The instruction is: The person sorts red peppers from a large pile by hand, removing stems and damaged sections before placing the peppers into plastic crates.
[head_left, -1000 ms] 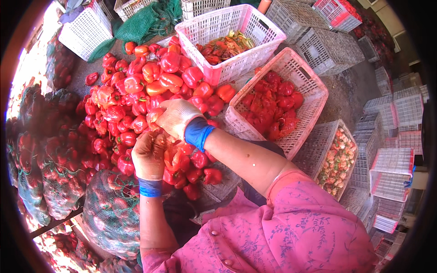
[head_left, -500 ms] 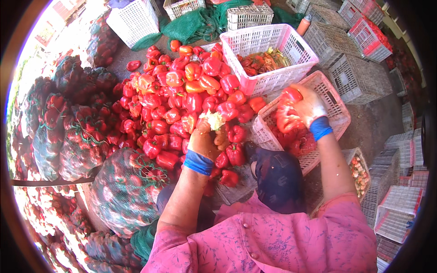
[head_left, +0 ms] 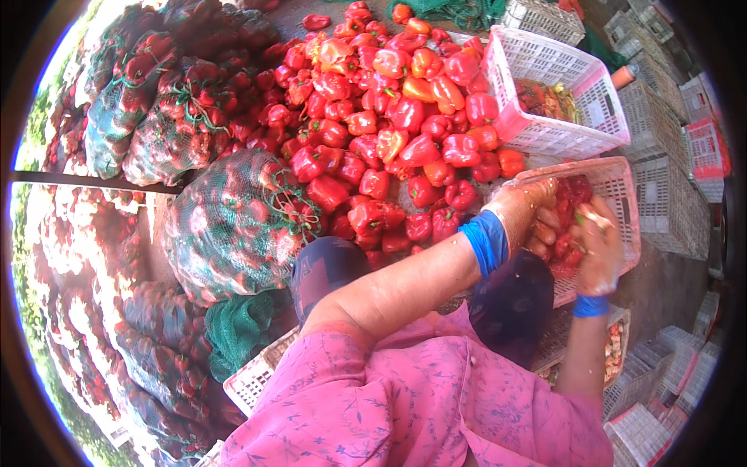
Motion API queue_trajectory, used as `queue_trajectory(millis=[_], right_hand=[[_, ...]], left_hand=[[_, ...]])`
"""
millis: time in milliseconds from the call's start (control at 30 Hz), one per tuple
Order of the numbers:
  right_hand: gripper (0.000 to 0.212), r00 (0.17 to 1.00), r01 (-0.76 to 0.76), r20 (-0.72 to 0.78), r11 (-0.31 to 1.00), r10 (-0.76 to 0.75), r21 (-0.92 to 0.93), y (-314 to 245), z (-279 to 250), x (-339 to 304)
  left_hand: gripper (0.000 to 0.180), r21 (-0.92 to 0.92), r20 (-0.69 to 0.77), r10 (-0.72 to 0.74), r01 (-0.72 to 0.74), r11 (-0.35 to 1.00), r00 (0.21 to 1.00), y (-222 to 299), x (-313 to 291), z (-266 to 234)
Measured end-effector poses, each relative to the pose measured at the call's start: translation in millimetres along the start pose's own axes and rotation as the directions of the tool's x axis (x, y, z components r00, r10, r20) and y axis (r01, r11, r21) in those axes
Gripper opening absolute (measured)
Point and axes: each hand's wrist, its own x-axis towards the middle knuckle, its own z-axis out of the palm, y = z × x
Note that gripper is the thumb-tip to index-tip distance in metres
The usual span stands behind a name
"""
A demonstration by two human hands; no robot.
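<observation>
Both my hands are over the pink crate, which holds red peppers with a wet sheen. My left hand, with a blue band at the wrist, reaches across to the crate's near left side. Its fingers are curled, and whatever they hold is hidden among the red peppers. Opposite it, my right hand has bent fingers with a small pale-green bit at the tips, too blurred to name. A large heap of whole red bell peppers lies to the left of the crate.
A white and pink crate with pepper scraps stands behind the pink one. Full mesh sacks of peppers crowd the left. Stacked grey crates line the right. Green netting lies by my left side.
The view has turned to the right. My left hand has moved from the heap to the crate, and the pale pepper core no longer shows in it. My right hand has lowered; its red pepper no longer shows.
</observation>
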Motion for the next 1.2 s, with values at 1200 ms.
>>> queue_trajectory(millis=[1200], right_hand=[[0.038, 0.948, 0.155, 0.305, 0.708, 0.089, -0.689, 65, 146, 86]], left_hand=[[0.041, 0.946, -0.221, 0.622, 0.32, -0.051, 0.751, 12, -63, -406]])
